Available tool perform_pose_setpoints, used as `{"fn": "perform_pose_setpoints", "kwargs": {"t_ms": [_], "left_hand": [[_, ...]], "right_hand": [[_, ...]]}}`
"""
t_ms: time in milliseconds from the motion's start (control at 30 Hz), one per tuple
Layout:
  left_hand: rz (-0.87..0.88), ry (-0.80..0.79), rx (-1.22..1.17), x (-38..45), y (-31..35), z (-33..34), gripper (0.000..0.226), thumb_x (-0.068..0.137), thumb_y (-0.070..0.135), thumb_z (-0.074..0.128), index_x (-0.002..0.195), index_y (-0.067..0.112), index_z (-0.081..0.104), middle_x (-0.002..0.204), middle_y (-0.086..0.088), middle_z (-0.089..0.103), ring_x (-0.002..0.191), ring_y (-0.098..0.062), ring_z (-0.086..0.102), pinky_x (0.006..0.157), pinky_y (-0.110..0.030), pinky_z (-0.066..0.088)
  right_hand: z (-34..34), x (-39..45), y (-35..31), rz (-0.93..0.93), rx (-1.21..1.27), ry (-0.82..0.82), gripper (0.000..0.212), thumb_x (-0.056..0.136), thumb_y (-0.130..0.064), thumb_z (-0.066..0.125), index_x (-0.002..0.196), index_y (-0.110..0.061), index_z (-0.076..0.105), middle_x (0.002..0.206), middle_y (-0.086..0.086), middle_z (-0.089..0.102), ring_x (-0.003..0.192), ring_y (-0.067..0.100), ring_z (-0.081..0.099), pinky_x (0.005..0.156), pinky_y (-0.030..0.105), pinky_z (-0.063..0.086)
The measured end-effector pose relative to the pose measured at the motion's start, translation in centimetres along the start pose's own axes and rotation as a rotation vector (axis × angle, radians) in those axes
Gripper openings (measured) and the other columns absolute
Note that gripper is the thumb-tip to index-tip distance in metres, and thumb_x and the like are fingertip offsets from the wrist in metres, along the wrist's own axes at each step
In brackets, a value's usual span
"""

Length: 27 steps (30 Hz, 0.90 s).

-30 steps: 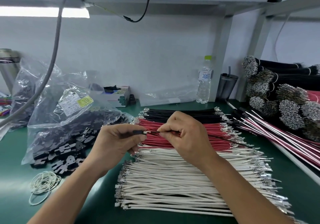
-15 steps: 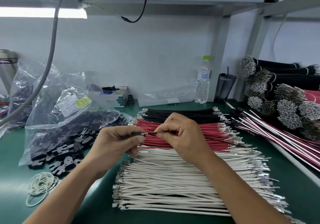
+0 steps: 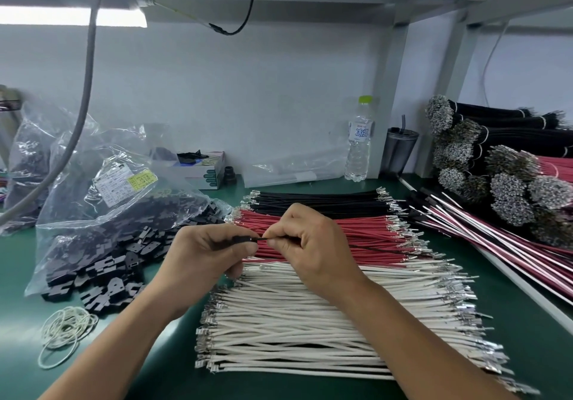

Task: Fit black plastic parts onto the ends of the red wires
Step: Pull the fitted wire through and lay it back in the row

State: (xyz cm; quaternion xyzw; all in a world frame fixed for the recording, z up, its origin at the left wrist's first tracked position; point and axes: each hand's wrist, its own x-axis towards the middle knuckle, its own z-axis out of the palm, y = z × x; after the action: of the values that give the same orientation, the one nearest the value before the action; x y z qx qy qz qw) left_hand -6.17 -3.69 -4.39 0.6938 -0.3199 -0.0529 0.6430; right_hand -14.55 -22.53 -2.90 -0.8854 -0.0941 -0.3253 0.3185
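The left hand [image 3: 207, 254] pinches a small black plastic part [image 3: 240, 239] between thumb and curled fingers, its open end turned toward the other hand, presumably so the wire can run straight in; the right hand [image 3: 313, 244] pinches a thin wire [image 3: 375, 249] just behind its near end, thumb and forefinger clamped close to the tip, a grip that likely keeps the end from bending as it is pushed. The wire's tip meets the part in the narrow gap between the two sets of fingertips, and I judge the insertion under way, though whether it is fully seated cannot be told; the held wire looks dark here, so its colour is uncertain. Its free length trails away from the right fingers, over the red wires [image 3: 341, 229] lying directly beneath both hands; nearer the wrists lies the sheaf of white wires [image 3: 310, 322], beyond the knuckles the black wires [image 3: 310, 198]. Out past the left hand's knuckles a clear bag [image 3: 93, 201] spills more black parts [image 3: 102, 275] onto the green table [image 3: 24, 275], within easy reach for the next pick; rubber bands [image 3: 65, 328] lie beside that forearm.
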Motion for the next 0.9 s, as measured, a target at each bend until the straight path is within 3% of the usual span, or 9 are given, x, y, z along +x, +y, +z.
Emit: {"fn": "perform_pose_setpoints", "kwargs": {"t_ms": [167,333,500,667,733,800,900], "left_hand": [[-0.007,0.033,0.007,0.1,0.5,0.4,0.015,0.073,0.022,0.082,0.087,0.025,0.085,0.063,-0.011,0.07,0.05,-0.016,0.058,0.048,-0.022,0.051],[0.026,0.038,0.034,-0.1,1.0,0.2,0.014,0.072,0.025,0.082,0.086,0.029,0.085,0.063,-0.007,0.071,0.051,-0.014,0.059,0.051,-0.021,0.052],[0.061,0.027,0.048,0.0,1.1,0.3,0.013,0.074,0.027,0.08,0.086,0.029,0.084,0.062,-0.008,0.071,0.05,-0.014,0.059,0.05,-0.021,0.05],[0.044,0.156,-0.026,0.7,0.7,0.1,0.017,0.074,0.028,0.079,0.09,0.028,0.083,0.07,-0.009,0.075,0.047,-0.015,0.058,0.046,-0.021,0.049],[0.005,0.262,-0.099,0.9,0.3,-0.6,0.022,0.071,0.029,0.081,0.093,0.027,0.083,0.074,-0.011,0.076,0.047,-0.016,0.056,0.045,-0.021,0.048],[-0.038,0.32,-0.159,1.0,0.0,-1.1,0.022,0.072,0.028,0.082,0.094,0.026,0.084,0.078,-0.013,0.077,0.048,-0.018,0.056,0.045,-0.023,0.048],[-0.08,0.33,-0.199,1.1,-0.4,-1.3,0.014,0.08,0.019,0.082,0.093,0.024,0.084,0.08,-0.015,0.078,0.048,-0.019,0.056,0.044,-0.024,0.047]], "right_hand": [[-0.2,0.3,0.2,0.025,0.008,0.01,0.006,0.088,-0.024,0.076,0.092,-0.021,0.079,0.085,-0.012,0.061,0.082,0.008,0.06,0.074,0.039,0.052],[0.6,0.6,-0.9,-0.093,-0.115,0.01,0.009,0.091,-0.02,0.071,0.091,-0.012,0.076,0.084,-0.006,0.059,0.083,0.01,0.056,0.075,0.028,0.047],[0.2,0.9,-0.8,-0.118,-0.157,0.013,0.01,0.093,-0.024,0.069,0.091,-0.016,0.075,0.085,-0.008,0.06,0.084,0.009,0.056,0.074,0.029,0.049],[-0.7,0.9,-0.5,-0.222,-0.381,0.217,0.006,0.09,-0.025,0.074,0.093,-0.021,0.074,0.088,-0.009,0.058,0.085,0.009,0.05,0.069,0.02,0.042],[-0.3,0.7,-0.1,-0.268,-0.43,0.143,0.004,0.089,-0.022,0.073,0.093,-0.023,0.075,0.087,-0.01,0.06,0.083,0.01,0.05,0.065,0.021,0.043],[0.8,0.8,0.4,-0.185,-0.499,-0.049,0.012,0.091,-0.026,0.07,0.101,-0.028,0.076,0.092,-0.013,0.064,0.088,0.01,0.053,0.062,0.024,0.044],[2.2,2.0,1.4,-0.053,-0.502,-0.121,0.027,0.096,-0.04,0.061,0.121,-0.032,0.07,0.109,-0.013,0.064,0.104,0.011,0.053,0.072,0.026,0.041]]}}
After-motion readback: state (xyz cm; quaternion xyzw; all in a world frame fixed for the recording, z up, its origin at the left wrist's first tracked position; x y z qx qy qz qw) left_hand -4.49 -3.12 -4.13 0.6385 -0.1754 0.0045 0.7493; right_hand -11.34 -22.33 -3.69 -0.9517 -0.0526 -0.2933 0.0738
